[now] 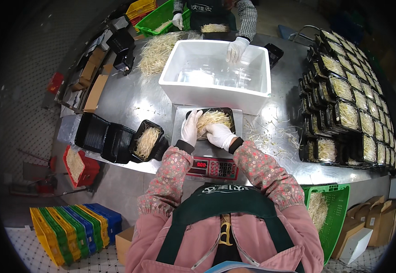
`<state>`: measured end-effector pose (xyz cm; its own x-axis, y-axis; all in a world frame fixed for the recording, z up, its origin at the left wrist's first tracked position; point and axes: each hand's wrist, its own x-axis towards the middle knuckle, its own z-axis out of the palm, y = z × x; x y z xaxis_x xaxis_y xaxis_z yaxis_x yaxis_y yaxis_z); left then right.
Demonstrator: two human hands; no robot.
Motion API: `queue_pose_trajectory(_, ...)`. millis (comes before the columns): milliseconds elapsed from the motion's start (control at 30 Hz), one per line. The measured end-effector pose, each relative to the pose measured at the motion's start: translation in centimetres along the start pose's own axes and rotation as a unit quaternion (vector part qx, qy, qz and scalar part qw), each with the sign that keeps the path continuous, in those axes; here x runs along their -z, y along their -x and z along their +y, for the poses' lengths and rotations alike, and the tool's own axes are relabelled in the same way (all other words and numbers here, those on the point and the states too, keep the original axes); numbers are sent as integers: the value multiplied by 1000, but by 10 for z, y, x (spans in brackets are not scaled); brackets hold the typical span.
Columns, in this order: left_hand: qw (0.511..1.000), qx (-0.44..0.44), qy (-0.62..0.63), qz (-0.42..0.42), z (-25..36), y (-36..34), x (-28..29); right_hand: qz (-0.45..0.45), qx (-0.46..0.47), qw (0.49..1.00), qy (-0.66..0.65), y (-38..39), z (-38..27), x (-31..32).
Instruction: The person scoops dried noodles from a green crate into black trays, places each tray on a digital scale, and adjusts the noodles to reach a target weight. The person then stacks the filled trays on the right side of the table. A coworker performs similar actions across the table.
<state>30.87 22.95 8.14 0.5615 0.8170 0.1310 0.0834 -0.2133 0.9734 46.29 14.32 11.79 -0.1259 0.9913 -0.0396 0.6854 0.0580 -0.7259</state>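
A black plastic tray (pixel 228 110) heaped with pale bean sprouts (pixel 214 119) sits on the steel plate of a red-framed weighing scale (pixel 212 168). My left hand (pixel 190 129), in a white glove, holds the left side of the heap near the tray's rim. From the right, my gloved right hand (pixel 219 135) grips the near side of the sprouts, its fingertips partly hidden among the strands. Left of the scale stands another black tray (pixel 160 141) with sprouts (pixel 148 142) in it, beside nested black trays (pixel 116 142).
A white foam box (pixel 216 98) stands just beyond the scale; a co-worker's gloved hand (pixel 237 49) reaches into it. Loose sprouts (pixel 159 52) lie heaped at the back left. Filled trays (pixel 343 116) are stacked high on the right. A green crate (pixel 339 211) stands below the near edge.
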Motion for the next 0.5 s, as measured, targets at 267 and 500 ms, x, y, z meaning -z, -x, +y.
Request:
queue_pose_trajectory(267, 977, 9, 196, 82, 44, 31, 51, 99, 3, 958, -269, 17, 22, 60)
queue_pose_trajectory(500, 831, -5, -552, -66, 28, 56, -6, 80, 37, 973, 216, 7, 12, -9)
